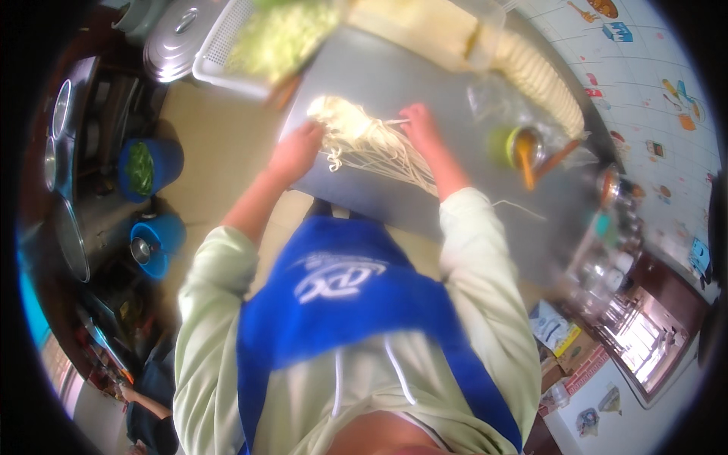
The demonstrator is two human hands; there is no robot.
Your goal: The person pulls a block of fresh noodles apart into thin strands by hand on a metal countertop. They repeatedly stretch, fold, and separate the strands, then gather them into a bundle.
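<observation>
Long pale noodles [364, 133] lie in a loose pile on the grey metal table [364, 68], their strands trailing to the right along its near edge. My left hand [298, 148] rests at the left end of the pile, its fingers against the noodles; whether they grip any is hidden. Over the right part of the pile, my right hand [420, 126] pinches a noodle strand between its fingertips. A single strand [520, 209] lies apart on the table, right of my right forearm.
A white basket [227, 79] of chopped greens stands at the back left, near a metal lid [176, 42]. Rows of pale dough pieces [540, 77] line the back right. A green-sided pot [515, 148] with an orange utensil stands right. Another person [151, 398] is at lower left.
</observation>
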